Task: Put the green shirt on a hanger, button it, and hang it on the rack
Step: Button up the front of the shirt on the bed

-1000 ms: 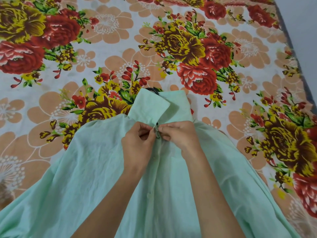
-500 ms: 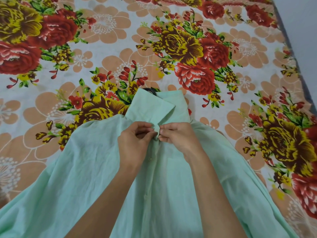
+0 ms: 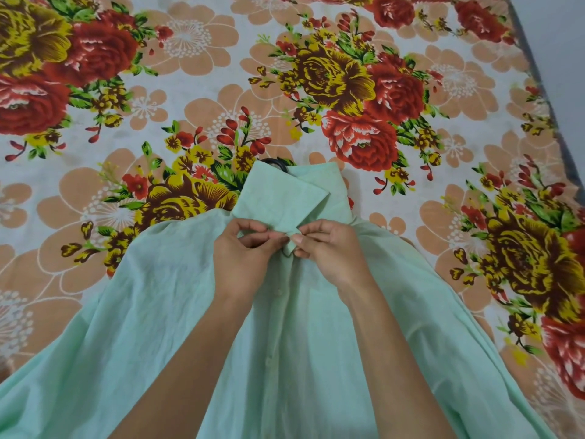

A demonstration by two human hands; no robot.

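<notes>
Shirt [image 3: 158, 327] is spread on flowered bed [image 3: 190, 90]; its top placket is pinched shut between fingers of left hand [image 3: 245, 258] and right hand [image 3: 329, 251], below collar [image 3: 285, 198].

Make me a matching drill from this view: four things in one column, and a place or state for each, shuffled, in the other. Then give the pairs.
Things
1. green shirt
2. hanger hook
3. left hand
4. bedsheet

Places or states
A. black, peeking out above the collar
B. floral print, lying under everything
C. spread flat, front up, collar pointing away from the person
D. pinching the fabric just below the collar, fingertip to fingertip with the right hand

Pairs: 1-C, 2-A, 3-D, 4-B
</notes>
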